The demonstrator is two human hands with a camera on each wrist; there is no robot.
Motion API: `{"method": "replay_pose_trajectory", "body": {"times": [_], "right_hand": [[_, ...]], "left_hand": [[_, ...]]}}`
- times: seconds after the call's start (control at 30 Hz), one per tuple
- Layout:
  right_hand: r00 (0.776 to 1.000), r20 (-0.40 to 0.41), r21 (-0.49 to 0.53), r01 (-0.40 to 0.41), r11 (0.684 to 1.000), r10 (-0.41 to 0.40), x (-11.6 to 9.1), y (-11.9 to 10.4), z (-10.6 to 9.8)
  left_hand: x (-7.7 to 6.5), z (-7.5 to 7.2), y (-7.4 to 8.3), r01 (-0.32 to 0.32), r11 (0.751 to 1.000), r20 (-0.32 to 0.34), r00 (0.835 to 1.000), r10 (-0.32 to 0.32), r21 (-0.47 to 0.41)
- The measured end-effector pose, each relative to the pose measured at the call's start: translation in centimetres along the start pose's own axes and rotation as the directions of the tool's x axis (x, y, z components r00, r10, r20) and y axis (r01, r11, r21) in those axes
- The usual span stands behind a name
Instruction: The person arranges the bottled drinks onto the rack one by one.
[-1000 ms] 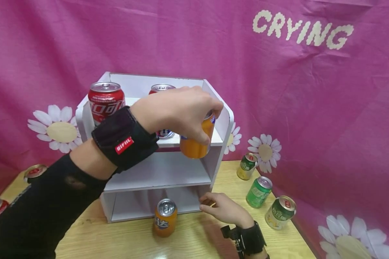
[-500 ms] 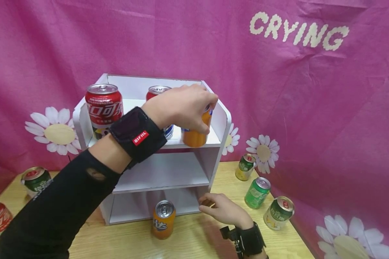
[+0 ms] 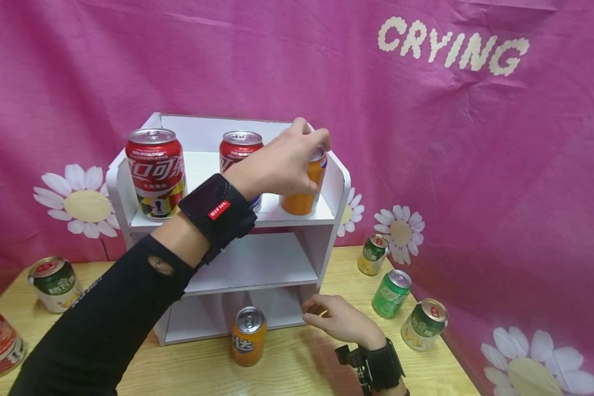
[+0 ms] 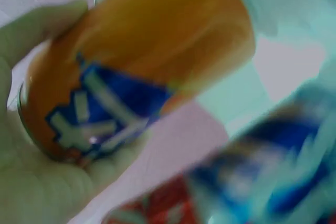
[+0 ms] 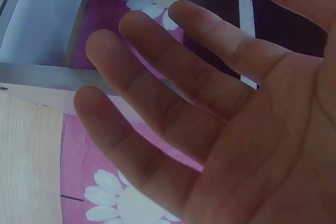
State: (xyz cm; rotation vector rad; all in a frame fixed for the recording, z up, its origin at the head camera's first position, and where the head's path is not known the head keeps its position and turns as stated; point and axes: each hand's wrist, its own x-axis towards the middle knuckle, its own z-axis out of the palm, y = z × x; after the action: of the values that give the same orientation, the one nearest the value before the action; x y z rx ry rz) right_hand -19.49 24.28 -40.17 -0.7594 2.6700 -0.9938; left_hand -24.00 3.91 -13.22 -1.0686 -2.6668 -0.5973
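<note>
On the right of the top shelf of a white rack [image 3: 257, 286], my left hand [image 3: 282, 162] holds an orange soda can [image 3: 299, 202]. The can stands upright at the shelf's front edge. In the left wrist view the same orange can [image 4: 173, 35] shows its blue label, with fingers on both sides of it. My right hand [image 3: 344, 322] hovers low beside the rack's right side and holds nothing. Its fingers [image 5: 136, 145] are loosely spread in the right wrist view. Two red cola cans, one at left [image 3: 155, 170] and one in the middle [image 3: 240, 146], share the top shelf.
Another orange can [image 3: 249, 341] stands on the wooden table [image 3: 198, 374] before the rack. To the right are a light green can [image 3: 392, 294] and two dark green-topped cans. A green-topped can [image 3: 56, 286] and a red can [image 3: 0, 346] stand at left. Pink cloth [image 3: 450, 165] hangs behind.
My left hand has lowered the orange can from above the shelf's front edge onto the shelf. One finger has lifted from it. The right hand has stayed put.
</note>
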Motion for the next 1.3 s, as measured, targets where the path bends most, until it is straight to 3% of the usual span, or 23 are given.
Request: {"method": "replay_pose_trajectory", "body": {"times": [0.13,0.3,0.67,0.9,1.17,1.3], "right_hand": [[1.0,0.001,-0.002,0.0,1.0,0.0,0.1,-0.1,0.0],[1.0,0.0,-0.003,0.004,1.0,-0.004,0.1,-0.1,0.0],[1.0,0.005,-0.012,-0.006,1.0,0.006,0.1,-0.4,-0.1],[1.0,0.006,0.009,-0.001,1.0,0.001,0.2,-0.4,0.0],[1.0,-0.001,0.002,0.006,1.0,-0.006,0.2,-0.3,0.1],[1.0,-0.001,0.001,-0.002,1.0,0.002,0.2,-0.3,0.1]], "left_hand": [[0.0,1.1,-0.5,0.063,0.986,-0.106,0.991,-0.08,-0.155],[0.0,2.3,-0.9,0.069,0.96,-0.198,0.972,-0.126,-0.272],[0.3,3.4,-1.0,0.097,0.948,-0.254,0.951,-0.179,-0.304],[-0.8,5.3,-0.6,0.199,0.94,-0.304,0.91,-0.283,-0.278],[-2.2,7.5,-0.8,0.257,0.908,-0.321,0.874,-0.365,-0.332],[-2.1,7.9,-1.1,0.27,0.883,-0.299,0.868,-0.395,-0.383]]}}
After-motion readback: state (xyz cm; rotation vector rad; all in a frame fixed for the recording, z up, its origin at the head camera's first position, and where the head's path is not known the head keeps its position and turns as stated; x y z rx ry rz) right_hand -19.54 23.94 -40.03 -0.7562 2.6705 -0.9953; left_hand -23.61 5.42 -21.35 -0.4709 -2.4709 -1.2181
